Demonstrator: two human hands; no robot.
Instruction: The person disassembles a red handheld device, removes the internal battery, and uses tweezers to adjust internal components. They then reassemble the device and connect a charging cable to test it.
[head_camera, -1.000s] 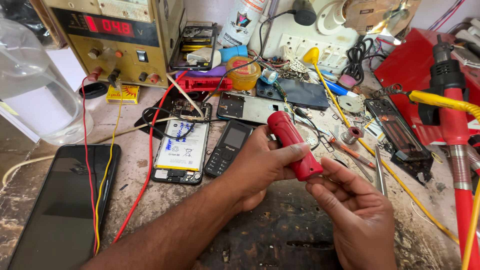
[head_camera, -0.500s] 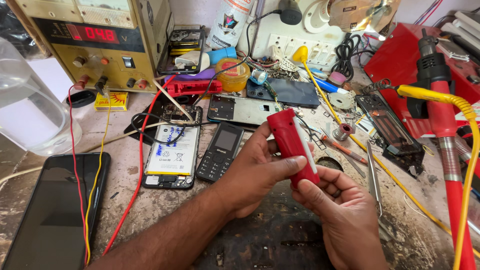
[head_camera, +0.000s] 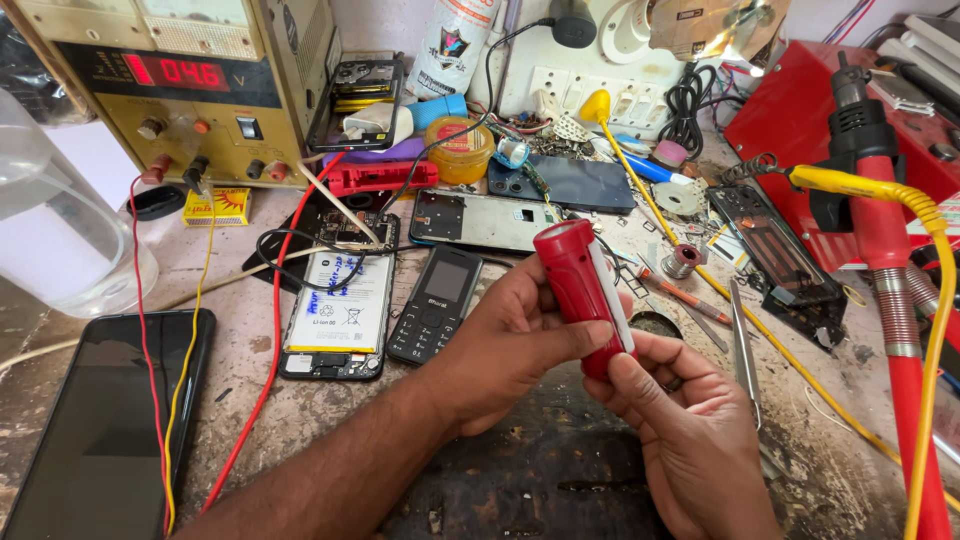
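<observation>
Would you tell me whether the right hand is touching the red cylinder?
Touching: the head view shows the right hand pressing its thumb against the red cylinder's lower end.

Cylindrical device (head_camera: 582, 290) upright at centre, above surface (head_camera: 250, 400), between left hand (head_camera: 510, 345) and right hand (head_camera: 690, 440). Keypad phone (head_camera: 436, 305) just left of left hand; opened phone with battery (head_camera: 335, 315) further left; large phone (head_camera: 100, 430) at near left edge. Power supply (head_camera: 180, 90) behind at far left. Tweezers (head_camera: 742, 350) right of hands. Hot-air tool (head_camera: 885, 250) at far right.
</observation>
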